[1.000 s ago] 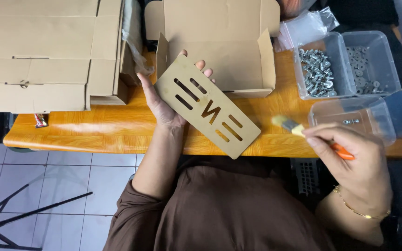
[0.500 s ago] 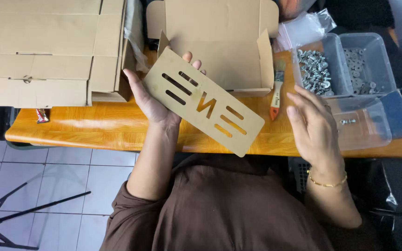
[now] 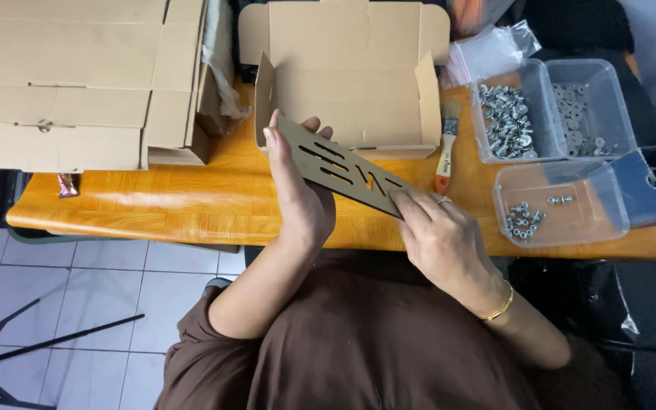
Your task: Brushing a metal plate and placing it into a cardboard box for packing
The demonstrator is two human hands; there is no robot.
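- Flattened cardboard, far left on the table: one stack, sheet count can't be read. Not touched.
- Left hand: closed round the upper-left end of the slotted panel, thumb on the near edge, fingertips showing over the top edge. Firm hold.
- Slotted panel: one piece, tan, flat, with cut-out slots. It is off the table, in front of the open box, tilted so it is seen nearly edge-on.
- Key relation: the long axis runs from upper left, at the left hand, down to lower right, at the right hand. One hand per end, neither clearly nearer the middle.
- Open box: one, lid flap up, just behind the panel. Interior looks bare as far as it shows.
- Right hand: fingers laid on the lower-right end of the panel, pinching or pressing. Can't tell which, the underside is hidden. Nothing else in it.
- Brush: one, lying on the table just right of the box, handle toward the person. Apart from both hands.
- Plastic tubs: three, clear. Back left tub holds bolts, back right tub holds washers, too many to count. Front tub holds a few loose fasteners.
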